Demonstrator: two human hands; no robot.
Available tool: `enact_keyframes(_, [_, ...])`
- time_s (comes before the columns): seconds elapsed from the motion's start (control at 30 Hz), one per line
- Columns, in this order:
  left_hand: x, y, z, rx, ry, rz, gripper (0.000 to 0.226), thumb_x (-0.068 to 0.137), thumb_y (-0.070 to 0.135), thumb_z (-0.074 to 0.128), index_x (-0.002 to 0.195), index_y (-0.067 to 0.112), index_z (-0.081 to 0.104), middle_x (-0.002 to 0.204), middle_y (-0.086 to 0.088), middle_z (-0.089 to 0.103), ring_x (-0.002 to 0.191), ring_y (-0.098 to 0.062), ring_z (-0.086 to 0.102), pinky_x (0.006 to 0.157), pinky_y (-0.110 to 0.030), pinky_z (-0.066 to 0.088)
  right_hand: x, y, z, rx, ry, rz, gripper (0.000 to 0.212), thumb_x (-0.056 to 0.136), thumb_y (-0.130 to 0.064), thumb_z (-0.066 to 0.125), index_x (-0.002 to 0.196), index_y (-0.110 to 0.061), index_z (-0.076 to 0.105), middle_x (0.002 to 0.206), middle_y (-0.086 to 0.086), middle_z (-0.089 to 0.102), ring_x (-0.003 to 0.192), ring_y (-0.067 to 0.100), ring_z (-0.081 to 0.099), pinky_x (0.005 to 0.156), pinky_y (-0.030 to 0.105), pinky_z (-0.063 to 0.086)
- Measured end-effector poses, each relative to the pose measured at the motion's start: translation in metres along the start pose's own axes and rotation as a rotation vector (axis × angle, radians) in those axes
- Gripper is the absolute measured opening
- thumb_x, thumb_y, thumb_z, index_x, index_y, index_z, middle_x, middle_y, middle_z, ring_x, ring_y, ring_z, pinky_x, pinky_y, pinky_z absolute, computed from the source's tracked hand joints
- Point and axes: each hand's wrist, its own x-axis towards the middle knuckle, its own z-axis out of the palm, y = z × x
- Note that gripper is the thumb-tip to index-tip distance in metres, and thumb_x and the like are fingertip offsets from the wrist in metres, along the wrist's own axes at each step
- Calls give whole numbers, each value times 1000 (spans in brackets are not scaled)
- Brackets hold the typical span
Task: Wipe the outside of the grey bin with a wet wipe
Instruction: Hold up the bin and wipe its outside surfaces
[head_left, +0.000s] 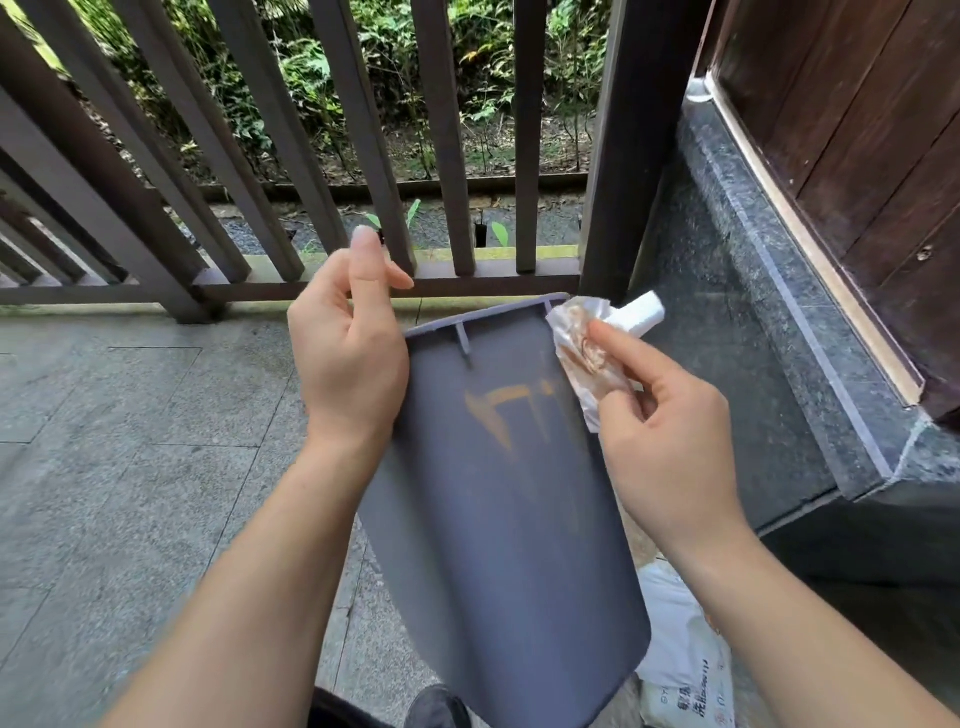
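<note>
Grey plastic bin, held tilted between both hands above stone paving, bears smeared orange marks too blurred to read. Left hand grips its left edge near the rim, index finger raised; right hand pinches a brown-stained wet wipe against the bin's upper right corner. A white bag (printed characters, illegible) lies partly hidden behind the bin.

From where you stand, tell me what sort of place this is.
Most likely an outdoor porch or balcony: a slatted railing with greenery beyond, a stone-paved floor, and a dark wooden wall on the right.
</note>
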Motion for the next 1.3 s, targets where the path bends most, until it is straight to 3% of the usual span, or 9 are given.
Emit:
enact_keyframes(0.13, [6,1,-4,-94,78,-111,51,109,37,36,65,23,59,44,12,41,46,-8,36,51,-23,30,-9,-6,5,-38,-23,-68,59,81,-6,46,132,-27,66,122,-17,69,111,-1,63,96,12,47])
enact_keyframes(0.23, [6,6,-3,-109,102,-98,50,109,36,36,66,20,57,45,10,35,43,-9,31,47,-23,26,-17,-9,14,-156,-31,-199,61,81,2,48,137,-19,61,112,-15,60,112,11,60,97,5,38])
enact_keyframes(0.43, [5,6,-3,-55,82,15,41,106,28,47,69,12,52,54,9,34,49,-7,32,50,-27,30,-48,-12,40,-219,-198,-539,62,86,7,38,144,-8,51,147,4,55,141,23,46,110,37,43])
enact_keyframes(0.6, [6,5,-6,-5,55,61,33,102,22,60,72,10,54,54,14,40,45,0,38,47,-13,28,-80,-16,73,-308,-229,-781,52,99,-3,23,141,-5,53,150,10,50,146,26,39,113,40,42])
enact_keyframes(0.77, [11,6,-9,-7,75,86,43,106,16,53,66,5,41,59,5,32,54,-2,29,54,-16,28,-52,-5,57,-314,-224,-642,64,88,3,30,149,-12,45,157,9,42,149,24,33,117,42,37])
enact_keyframes(0.93, [12,10,-12,-49,90,74,51,108,21,47,66,-7,37,62,-11,33,57,-12,30,52,-23,28,-16,8,33,-235,-158,-211,81,91,12,36,156,-36,28,154,-28,32,144,6,35,105,0,19])
enact_keyframes(1.1, [12,12,-14,-76,87,58,50,108,22,44,67,-6,38,62,-12,35,57,-22,32,51,-33,28,-19,6,28,-243,-149,-99,88,86,15,33,158,-35,23,147,-39,22,141,12,34,102,12,28])
enact_keyframes(1.17, [11,10,-15,-96,93,36,49,108,23,44,68,-4,38,62,-11,34,58,-23,32,52,-36,28,-34,-6,33,-281,-152,-266,86,79,12,31,156,-26,32,157,-24,30,146,14,33,106,14,30])
enact_keyframes(1.3, [9,8,-15,-24,75,27,44,107,24,47,69,4,47,58,-6,37,55,-17,34,54,-31,29,-60,-23,51,-371,-201,-502,72,77,3,31,146,-7,49,153,10,46,145,29,40,109,43,45])
